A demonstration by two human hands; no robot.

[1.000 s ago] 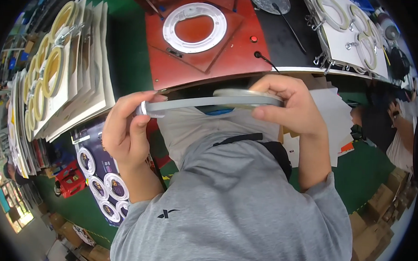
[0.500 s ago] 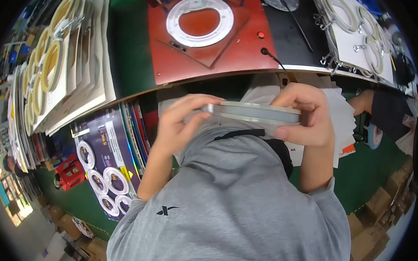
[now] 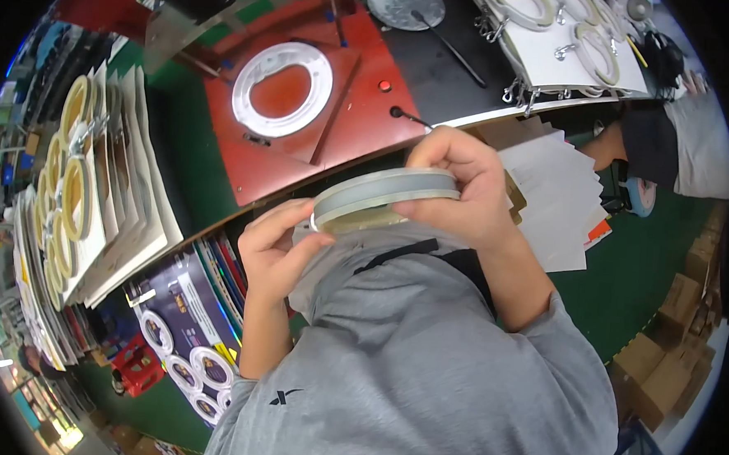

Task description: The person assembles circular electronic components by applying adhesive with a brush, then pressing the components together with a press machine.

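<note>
A pale ring-shaped frame (image 3: pixel 387 192) with a grey outer band is held edge-on in front of my shirt, with part of its hollow inside showing. My right hand (image 3: pixel 469 192) pinches its right end, thumb on the lower rim and fingers at the upper side. At the opposite end, my left hand (image 3: pixel 272 251) grips the edge between thumb and fingers. Beyond both hands, a white ring (image 3: pixel 276 127) lies on the red base (image 3: pixel 365 133) of a bench machine.
Boards with clipped-on cream rings (image 3: pixel 74 200) stand at the left. Flat white rings (image 3: pixel 158 332) lie on a dark printed board below the bench. A round grey disc (image 3: pixel 393 5) and clipped rings on a white board (image 3: pixel 522 46) are at the back. Another person (image 3: pixel 654 135) is at the right.
The ring frame has tilted, its left end lower, so its inside shows more. Both hands have shifted left in view with it. The view has turned, and more of the machine's upper part shows.
</note>
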